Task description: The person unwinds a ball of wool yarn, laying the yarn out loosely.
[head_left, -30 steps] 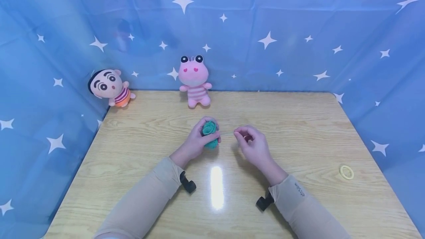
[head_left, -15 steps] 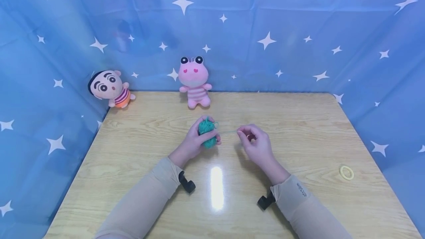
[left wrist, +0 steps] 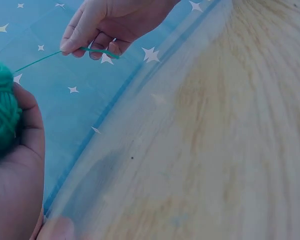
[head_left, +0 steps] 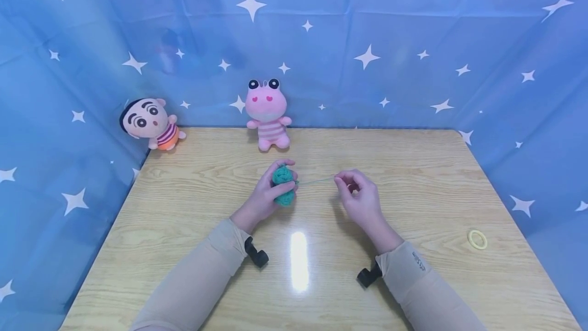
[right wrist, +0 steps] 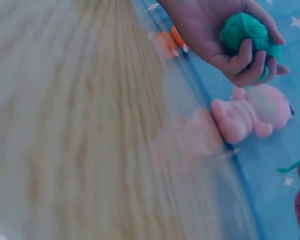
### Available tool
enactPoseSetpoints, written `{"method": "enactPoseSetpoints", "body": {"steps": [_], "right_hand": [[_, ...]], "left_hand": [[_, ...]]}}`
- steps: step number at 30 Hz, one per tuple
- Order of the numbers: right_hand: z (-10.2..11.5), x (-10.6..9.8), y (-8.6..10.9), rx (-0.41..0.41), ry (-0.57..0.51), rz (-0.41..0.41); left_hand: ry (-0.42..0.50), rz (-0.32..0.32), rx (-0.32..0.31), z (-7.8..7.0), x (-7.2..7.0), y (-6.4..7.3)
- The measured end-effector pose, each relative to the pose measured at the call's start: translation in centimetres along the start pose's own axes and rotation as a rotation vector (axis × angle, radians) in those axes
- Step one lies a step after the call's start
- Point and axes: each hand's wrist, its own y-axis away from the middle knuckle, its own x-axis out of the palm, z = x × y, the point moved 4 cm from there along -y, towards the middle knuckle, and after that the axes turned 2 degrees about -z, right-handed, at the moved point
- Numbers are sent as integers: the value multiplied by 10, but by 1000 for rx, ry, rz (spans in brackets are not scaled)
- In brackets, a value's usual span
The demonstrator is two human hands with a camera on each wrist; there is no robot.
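Observation:
A green ball of yarn (head_left: pixel 283 176) is held in my left hand (head_left: pixel 265 193), thumb across its front and fingers curled behind it. From the ball a thin strand (head_left: pixel 317 181) runs taut to my right hand (head_left: pixel 363 199), which pinches it between thumb and forefinger. In the left wrist view, the loose tail (left wrist: pixel 102 51) pokes out past the pinching fingertips. The right wrist view shows the yarn ball (right wrist: pixel 246 34) wrapped by the left hand's fingers. Both hands are raised over the middle of the wooden table (head_left: pixel 220 162).
A pink striped plush toy (head_left: pixel 270 114) sits at the table's back edge. Another plush doll (head_left: pixel 151 122) with black hair leans in the back left corner. On the right side lies a pale yellow ring (head_left: pixel 478 239). A blue star-printed curtain (head_left: pixel 321 45) surrounds the table.
My right hand has drawn away to the right, lengthening the strand between the hands. The yarn ball has turned in my left hand, which has shifted slightly left.

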Motion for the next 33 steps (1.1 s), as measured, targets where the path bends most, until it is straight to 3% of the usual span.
{"method": "enactPoseSetpoints", "body": {"steps": [3,6,10,13,23,27,33], "right_hand": [[-2,-3,-1,-1,8,-29],[-2,-4,-1,17,24,-7],[-4,1,2,63,51,139],[-7,6,4,85,70,243],[4,23,7,83,100,375],[20,37,13,80,23,344],[37,53,21,-27,-8,224]], "left_hand": [[-31,-16,-12,1,-1,0],[-142,-90,-18,2,-4,0],[-305,-227,-26,2,-9,1],[-334,-271,-24,2,-9,0],[-265,-166,-9,1,1,0],[-279,-157,-1,2,2,0],[-395,-136,17,2,6,0]]}}
